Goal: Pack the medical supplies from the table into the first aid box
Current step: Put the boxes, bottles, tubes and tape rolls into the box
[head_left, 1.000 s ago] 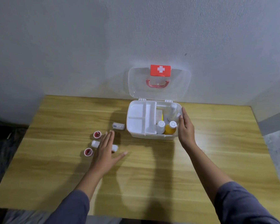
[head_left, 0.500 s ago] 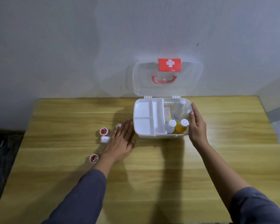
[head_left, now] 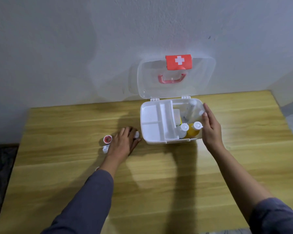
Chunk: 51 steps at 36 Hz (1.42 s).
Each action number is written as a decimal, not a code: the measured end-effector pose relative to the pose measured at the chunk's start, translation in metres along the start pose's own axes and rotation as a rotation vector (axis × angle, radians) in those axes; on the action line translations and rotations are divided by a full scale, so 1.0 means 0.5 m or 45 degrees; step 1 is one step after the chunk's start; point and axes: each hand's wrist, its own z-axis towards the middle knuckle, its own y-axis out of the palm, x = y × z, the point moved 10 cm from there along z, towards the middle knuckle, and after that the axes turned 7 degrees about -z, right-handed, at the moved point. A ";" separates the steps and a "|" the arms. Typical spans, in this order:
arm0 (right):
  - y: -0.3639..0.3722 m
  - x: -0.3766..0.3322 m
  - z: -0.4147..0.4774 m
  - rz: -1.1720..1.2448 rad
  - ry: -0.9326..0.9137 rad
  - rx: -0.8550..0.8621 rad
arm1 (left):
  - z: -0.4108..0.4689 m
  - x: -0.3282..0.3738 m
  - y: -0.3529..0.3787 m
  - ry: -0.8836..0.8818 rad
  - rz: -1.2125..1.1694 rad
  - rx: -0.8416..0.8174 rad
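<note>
The white first aid box (head_left: 156, 142) stands open at the back of the table, its clear lid (head_left: 152, 81) leaning on the wall. It holds a white divided tray (head_left: 152, 114), a white-capped bottle (head_left: 184, 127) and an orange bottle (head_left: 192, 132). My right hand (head_left: 211, 130) lies flat against the box's right side. My left hand (head_left: 123, 142) curls over a white bandage roll (head_left: 136, 134) just left of the box. A red-cored tape roll (head_left: 107, 139) and a second white roll (head_left: 105, 148) lie beside that hand's wrist.
The wooden table (head_left: 159, 183) ends at a grey wall behind the box. Its left edge drops to a dark floor (head_left: 2, 159). A sliver of another roll (head_left: 97, 169) peeks out beside my left sleeve.
My left hand has slid right from the middle rolls to the bandage roll next to the box and closed over it. My right hand stays on the box's side.
</note>
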 end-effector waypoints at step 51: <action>-0.006 -0.015 0.004 0.033 -0.028 -0.165 | 0.122 0.221 -0.144 -0.497 -0.776 0.409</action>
